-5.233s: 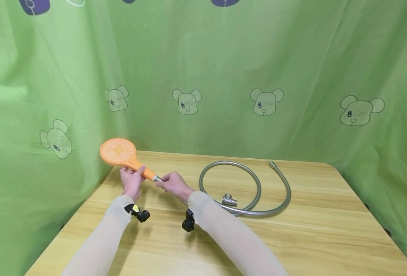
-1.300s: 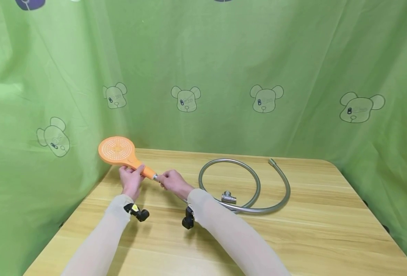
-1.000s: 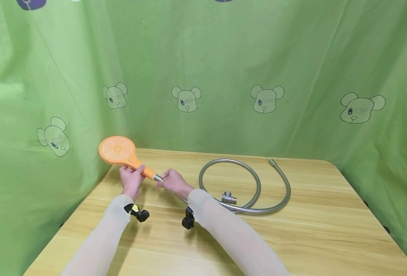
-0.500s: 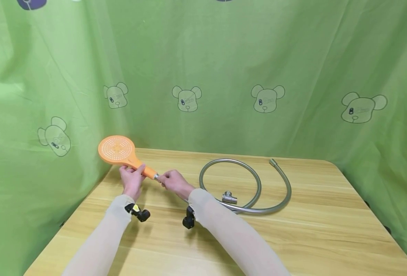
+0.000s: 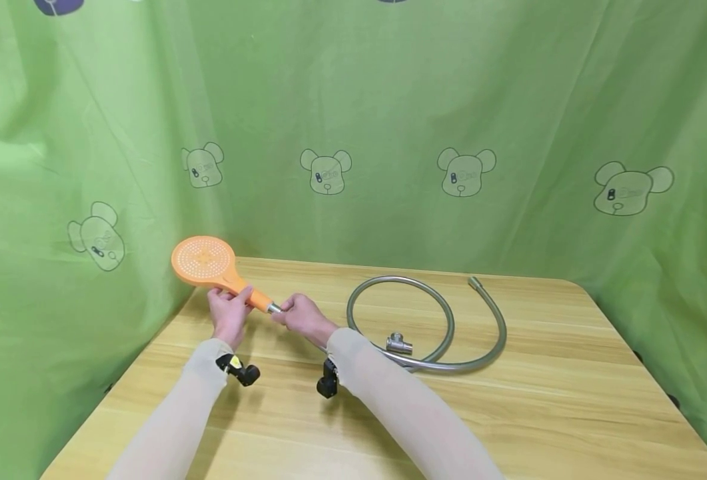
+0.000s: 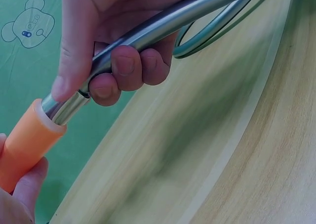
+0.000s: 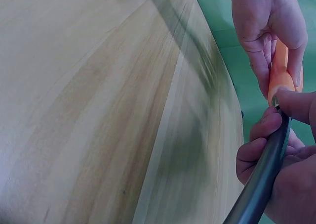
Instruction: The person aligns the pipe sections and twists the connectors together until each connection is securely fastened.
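The left hand (image 5: 230, 317) grips the orange shower head (image 5: 203, 260) by its handle (image 5: 260, 300); the right hand (image 5: 306, 317), just beside, has fingers curled round the hose (image 6: 168, 24). Only the head view shows a metal valve (image 5: 398, 345) right of both hands

Right hand (image 5: 304, 316) rolled slightly, more metal connector (image 5: 274, 308) now showing

A curtained-off workspace; green bear-print cloth (image 5: 389, 100) hangs behind and beside a wood-grain bench (image 5: 545, 413); room type unclear.
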`<state>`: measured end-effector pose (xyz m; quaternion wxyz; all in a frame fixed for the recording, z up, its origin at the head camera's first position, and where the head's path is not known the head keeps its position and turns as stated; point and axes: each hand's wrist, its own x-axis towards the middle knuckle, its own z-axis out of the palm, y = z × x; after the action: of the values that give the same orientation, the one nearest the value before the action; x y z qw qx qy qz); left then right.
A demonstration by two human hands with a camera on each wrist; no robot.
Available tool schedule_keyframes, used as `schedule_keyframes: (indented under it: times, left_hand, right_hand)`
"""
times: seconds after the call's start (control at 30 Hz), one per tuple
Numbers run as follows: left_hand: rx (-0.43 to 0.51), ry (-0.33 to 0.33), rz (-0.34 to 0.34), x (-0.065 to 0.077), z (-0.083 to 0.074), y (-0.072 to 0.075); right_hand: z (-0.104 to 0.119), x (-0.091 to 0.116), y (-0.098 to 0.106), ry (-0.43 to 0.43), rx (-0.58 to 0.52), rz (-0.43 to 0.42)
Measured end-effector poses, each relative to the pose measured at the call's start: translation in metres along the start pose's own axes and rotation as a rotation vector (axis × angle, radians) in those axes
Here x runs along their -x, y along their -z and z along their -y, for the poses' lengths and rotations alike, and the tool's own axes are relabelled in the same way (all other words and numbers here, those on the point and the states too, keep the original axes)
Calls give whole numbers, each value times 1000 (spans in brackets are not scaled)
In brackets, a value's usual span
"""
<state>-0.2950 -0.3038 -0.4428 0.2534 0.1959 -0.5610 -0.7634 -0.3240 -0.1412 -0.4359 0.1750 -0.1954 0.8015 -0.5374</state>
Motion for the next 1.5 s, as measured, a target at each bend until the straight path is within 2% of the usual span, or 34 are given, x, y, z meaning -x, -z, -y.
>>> schedule_keyframes:
  times: [0.33,0.67,1.0,1.5]
  left_hand:
    - [7,-1,-2,0,-1,0]
    - [-10,12,-1,0,-1,0]
    - [-18,1,-3,-1,-2,0]
    - [2,8,-1,1,-2,0]
  right_hand:
    - [-1,0,1,10,46,37]
    - [0,1,0,-7,-53,16]
    - [1,0,3,20,-1,35]
    - [0,1,2,6,-5,20]
